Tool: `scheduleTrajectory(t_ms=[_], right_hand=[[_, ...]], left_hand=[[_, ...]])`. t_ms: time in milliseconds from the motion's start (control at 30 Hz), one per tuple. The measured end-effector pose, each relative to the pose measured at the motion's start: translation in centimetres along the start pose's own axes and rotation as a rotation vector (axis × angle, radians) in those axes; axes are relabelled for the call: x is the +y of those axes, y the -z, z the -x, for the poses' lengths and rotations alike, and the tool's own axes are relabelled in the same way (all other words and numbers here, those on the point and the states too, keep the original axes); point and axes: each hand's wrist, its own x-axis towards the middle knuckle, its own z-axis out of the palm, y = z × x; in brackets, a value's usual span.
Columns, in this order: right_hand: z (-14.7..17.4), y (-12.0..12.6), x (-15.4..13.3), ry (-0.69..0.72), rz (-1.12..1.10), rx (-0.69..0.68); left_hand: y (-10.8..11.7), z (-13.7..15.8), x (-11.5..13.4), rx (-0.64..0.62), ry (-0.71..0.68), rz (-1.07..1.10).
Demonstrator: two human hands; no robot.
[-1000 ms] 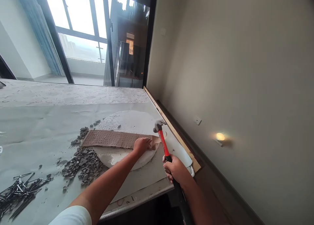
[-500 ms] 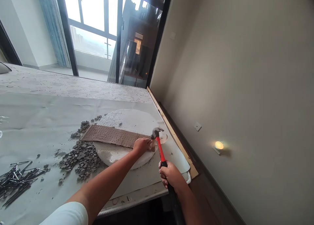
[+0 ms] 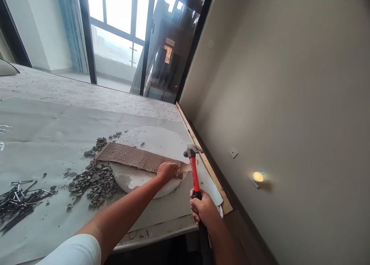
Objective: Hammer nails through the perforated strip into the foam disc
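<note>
Partly behind left hand (image 3: 168,170), perforated board (image 3: 131,156)

Since half a second ago, the hammer head (image 3: 190,152) has lifted away from the perforated board's (image 3: 133,155) right end.

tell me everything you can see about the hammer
The claw hammer has a dull grey, metallic-looking head with a rounded striking end facing left and a claw pointing right. Its handle is bright red near the head and black lower down. The right hand grips the black part, and the handle slants back toward the person and out of the picture's bottom edge. The head appears just right of the left hand; whether it touches anything beneath is unclear.
</note>
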Motion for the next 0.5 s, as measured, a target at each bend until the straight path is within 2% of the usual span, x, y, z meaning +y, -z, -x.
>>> scheduleTrajectory(t_ms=[133, 300, 433, 500], right_hand=[[-0.14, -0.10, 0.14, -0.088, 0.062, -0.057], [0.03, -0.24, 0.15, -0.004, 0.018, -0.033], [0.15, -0.14, 0.14, -0.089, 0.037, -0.073], [0.25, -0.03, 0.15, -0.076, 0.024, -0.073]], left_hand=[[0.09, 0.03, 0.08, -0.006, 0.016, -0.005], [-0.08, 0.10, -0.05, 0.000, -0.025, -0.051], [-0.15, 0.10, -0.10, 0.017, -0.011, -0.042], [-0.12, 0.11, -0.08, 0.009, -0.013, -0.032]])
